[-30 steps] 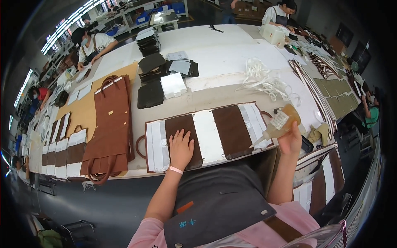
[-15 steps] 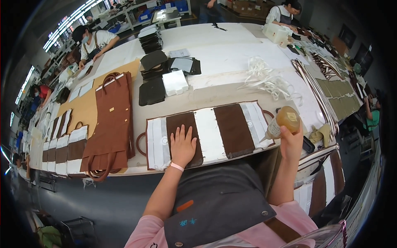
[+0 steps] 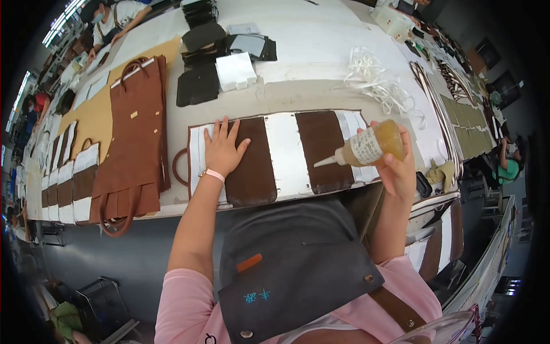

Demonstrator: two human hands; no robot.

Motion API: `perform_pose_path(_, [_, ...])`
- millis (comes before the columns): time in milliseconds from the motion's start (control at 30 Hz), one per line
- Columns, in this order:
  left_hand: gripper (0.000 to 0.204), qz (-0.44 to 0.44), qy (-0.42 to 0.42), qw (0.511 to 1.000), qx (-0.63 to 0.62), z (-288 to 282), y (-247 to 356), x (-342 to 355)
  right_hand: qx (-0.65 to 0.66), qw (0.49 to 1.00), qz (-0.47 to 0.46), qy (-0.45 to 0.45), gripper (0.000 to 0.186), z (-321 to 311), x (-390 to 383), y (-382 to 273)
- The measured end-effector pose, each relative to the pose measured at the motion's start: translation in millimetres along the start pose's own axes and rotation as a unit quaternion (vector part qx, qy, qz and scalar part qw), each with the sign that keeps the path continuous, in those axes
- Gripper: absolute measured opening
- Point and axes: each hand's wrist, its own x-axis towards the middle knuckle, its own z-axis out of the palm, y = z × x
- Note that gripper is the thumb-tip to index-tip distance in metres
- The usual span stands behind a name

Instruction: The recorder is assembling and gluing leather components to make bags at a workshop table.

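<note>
Left hand (image 3: 224, 150): palm down with fingers and thumb spread, on the panel's left end, across a white strip and the edge of a brown band; grips nothing.
Right hand (image 3: 399, 166): curled closed around the bottle.
Bottle (image 3: 366, 147): amber, labelled, held on its side above the panel's right end; its nozzle (image 3: 327, 162) points left and slightly down over the right brown band. Whether the tip touches, I cannot tell.
Panel (image 3: 285, 157): laid flat along the bench's (image 3: 309, 51) near edge, brown and white bands side by side; a brown loop (image 3: 178, 167) sticks out at left.
Left of panel: brown bag pieces (image 3: 134, 137) with handles, then smaller striped panels (image 3: 67, 186).
Beyond panel: black pieces (image 3: 197, 86), a white block (image 3: 236, 71) beside them, tangled white cords (image 3: 381, 86) farther right.
Far left: a co-worker (image 3: 117, 20) leaning over the bench.
</note>
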Motion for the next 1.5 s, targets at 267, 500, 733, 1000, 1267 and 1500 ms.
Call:
perform_pose_path(267, [0.066,-0.003,0.011,1.0,-0.008,4.5,3.9,-5.5,0.139,0.99,0.014,0.002,0.077,-5.2,42.6,27.5])
perform_pose_path(500, [0.065,-0.009,-0.002,1.0,-0.023,-0.3,6.8,-8.2,0.226,0.972,0.066,0.022,0.062,5.0,72.4,65.4])
perform_pose_path(733, [0.064,-0.021,-0.006,0.999,-0.032,-2.6,3.5,-6.6,0.065,0.997,-0.042,0.022,0.063,28.4,90.9,67.0])
perform_pose_path(1000, [0.061,-0.02,-0.006,0.999,-0.034,-0.6,4.9,-5.0,0.31,0.949,0.048,0.031,0.07,12.9,79.1,63.3])
perform_pose_path(1267, [0.06,-0.02,-0.004,0.999,-0.036,0.0,3.4,-4.7,0.162,0.985,0.0,-0.062,0.076,11.8,66.5,60.7])
perform_pose_path(1500, [0.06,-0.018,0.0,0.999,-0.04,-2.8,4.0,-2.9,0.086,0.994,-0.043,0.042,0.064,6.4,68.0,66.9])
